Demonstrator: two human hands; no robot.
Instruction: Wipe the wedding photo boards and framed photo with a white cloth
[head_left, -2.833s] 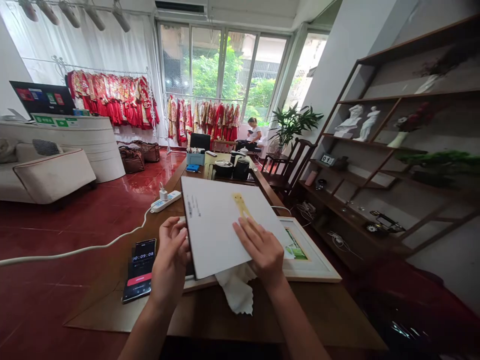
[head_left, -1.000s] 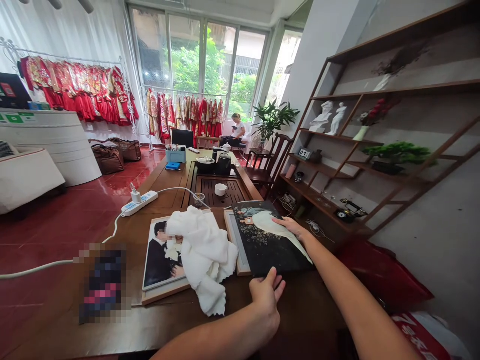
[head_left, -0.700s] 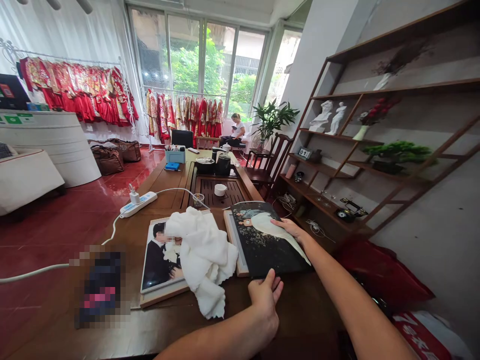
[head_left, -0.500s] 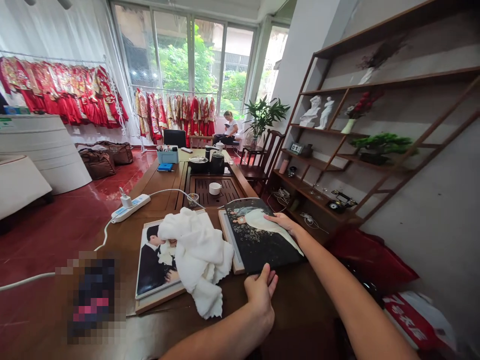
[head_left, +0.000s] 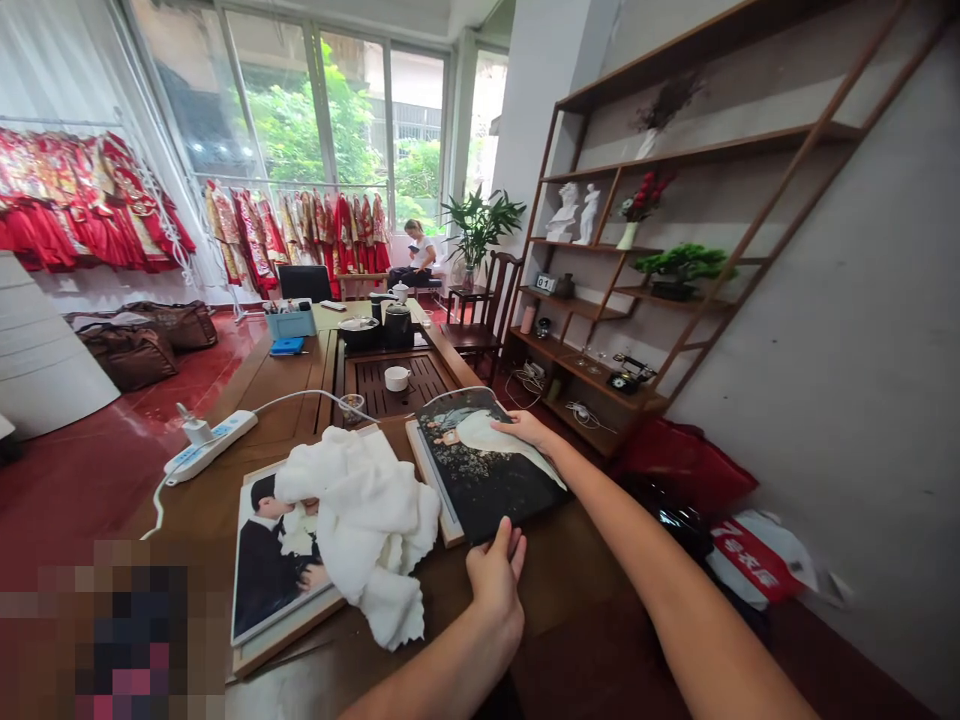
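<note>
A wedding photo album (head_left: 472,490) with a dark cover, showing a figure in a long white dress, lies tilted on the dark table. Under its left side a pale, box-like edge (head_left: 430,478) shows. My right hand (head_left: 529,432) grips the album's far right edge, thumb on the cover. At the near edge, my left hand (head_left: 496,580) pinches it, thumb on top and fingers partly hidden. To the left, a crumpled white cloth (head_left: 367,520) covers part of a second wedding photo album (head_left: 270,560), which rests on a pale wooden base.
A white power strip (head_left: 210,448) with a cable lies on the table's left. Behind the albums are a slatted tea tray (head_left: 375,392), a white cup (head_left: 397,378) and a black kettle (head_left: 397,326). Shelves (head_left: 592,310) stand right; a seated person (head_left: 415,255) is at the back.
The view has turned to the right, so everything sits further left in the picture. My left thumb now rests on the album's near edge; my right hand keeps its hold.
</note>
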